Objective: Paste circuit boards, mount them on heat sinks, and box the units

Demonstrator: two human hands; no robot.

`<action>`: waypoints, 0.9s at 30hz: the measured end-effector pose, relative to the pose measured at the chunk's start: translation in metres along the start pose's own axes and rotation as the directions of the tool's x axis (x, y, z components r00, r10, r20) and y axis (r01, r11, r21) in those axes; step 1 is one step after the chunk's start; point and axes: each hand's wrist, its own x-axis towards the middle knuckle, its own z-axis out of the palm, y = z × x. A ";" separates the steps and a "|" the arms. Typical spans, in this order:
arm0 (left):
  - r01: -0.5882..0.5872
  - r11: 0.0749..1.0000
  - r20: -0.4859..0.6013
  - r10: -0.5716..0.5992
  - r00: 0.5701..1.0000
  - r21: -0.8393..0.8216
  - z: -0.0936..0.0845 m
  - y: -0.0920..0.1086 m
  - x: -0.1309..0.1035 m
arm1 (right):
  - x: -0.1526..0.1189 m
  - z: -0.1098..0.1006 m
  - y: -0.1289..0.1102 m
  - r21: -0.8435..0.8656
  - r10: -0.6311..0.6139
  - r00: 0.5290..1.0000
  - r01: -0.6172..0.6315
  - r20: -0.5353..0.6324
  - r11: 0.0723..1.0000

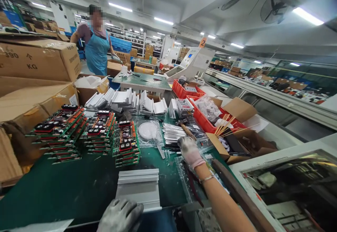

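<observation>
we take the grey aluminium plate (139, 188) lying flat on the green bench mat (65, 189) as our landmark. our left hand (120, 216), in a grey glove, sits at the plate's near edge with its fingers curled down over the bench edge and touching the plate's near left corner; it lies on the plate rather than clamping it. our right hand (190, 151), in a pale glove, is stretched out beyond the plate's far right corner, resting palm down on a clear plastic sheet beside a bundle of thin metal strips (172, 133); whether its fingers pinch anything we cannot tell, since the back of the hand hides them. a wooden-handled hammer (187, 130) lies just past that hand.

beyond the plate's far left side stand three stacks of green circuit boards (86, 131) with red and black parts. straight beyond the plate lies a round white disc in a clear bag (147, 130), and further back are rows of white folded metal pieces (126, 100). to the far right of the plate sit red plastic bins (202, 117) and an open cardboard box (237, 144) with thin wooden sticks leaning across it. to the plate's far left cardboard cartons (39, 58) are piled. well beyond everything a person in a blue apron (97, 42) stands at another table (143, 81).
</observation>
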 end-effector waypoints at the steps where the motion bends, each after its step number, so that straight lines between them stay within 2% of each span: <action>1: 0.015 1.000 -0.005 -0.015 1.000 -0.003 -0.002 0.002 0.003 | -0.010 -0.005 -0.006 0.029 -0.051 0.999 0.051 -0.012 0.998; 4: 0.059 0.998 -0.054 -0.058 0.997 0.009 -0.014 0.008 0.014 | -0.054 -0.017 -0.038 0.137 -0.268 0.963 0.265 0.000 0.954; 5: 0.070 0.997 -0.079 -0.068 0.995 0.023 -0.018 0.011 0.018 | -0.072 -0.020 -0.051 0.187 -0.364 0.931 0.356 0.012 0.916; 6: 0.076 0.997 -0.100 -0.073 0.992 0.026 -0.023 0.013 0.021 | -0.089 -0.022 -0.064 0.280 -0.515 0.857 0.494 0.001 0.823; 7: 0.072 0.997 -0.102 -0.071 0.992 0.007 -0.026 0.016 0.024 | -0.105 -0.023 -0.076 0.368 -0.603 0.798 0.562 -0.004 0.741; 8: 0.063 0.997 -0.085 -0.065 0.994 -0.034 -0.028 0.018 0.026 | -0.119 -0.024 -0.085 0.446 -0.648 0.761 0.588 -0.023 0.675; 9: 0.053 0.995 -0.053 -0.058 0.997 -0.084 -0.030 0.020 0.028 | -0.130 -0.025 -0.091 0.523 -0.665 0.745 0.588 -0.054 0.616; 10: 0.048 0.991 -0.021 -0.051 0.998 -0.128 -0.031 0.022 0.029 | -0.138 -0.025 -0.093 0.587 -0.648 0.757 0.562 -0.083 0.582; 12: 0.054 0.986 0.005 -0.054 0.999 -0.159 -0.031 0.023 0.029 | -0.147 -0.025 -0.088 0.678 -0.562 0.818 0.483 -0.124 0.554; 15: 0.058 0.988 0.010 -0.057 0.998 -0.144 -0.029 0.022 0.027 | -0.153 -0.024 -0.066 0.701 -0.453 0.885 0.392 -0.110 0.596; 19: 0.050 0.990 -0.018 -0.053 0.998 -0.133 -0.024 0.023 0.024 | -0.163 -0.017 -0.035 0.573 -0.405 0.904 0.405 -0.136 0.713; 22: 0.073 0.991 -0.078 -0.082 0.994 -0.109 -0.020 0.023 0.024 | -0.169 -0.009 -0.013 0.473 -0.300 0.939 0.343 -0.167 0.811; 24: 0.084 0.992 -0.075 -0.091 0.993 -0.090 -0.018 0.021 0.023 | -0.172 -0.004 -0.001 0.444 -0.247 0.954 0.299 -0.172 0.845; 27: 0.090 0.993 -0.047 -0.093 0.995 -0.070 -0.015 0.019 0.021 | -0.174 0.001 0.008 0.432 -0.235 0.960 0.277 -0.148 0.858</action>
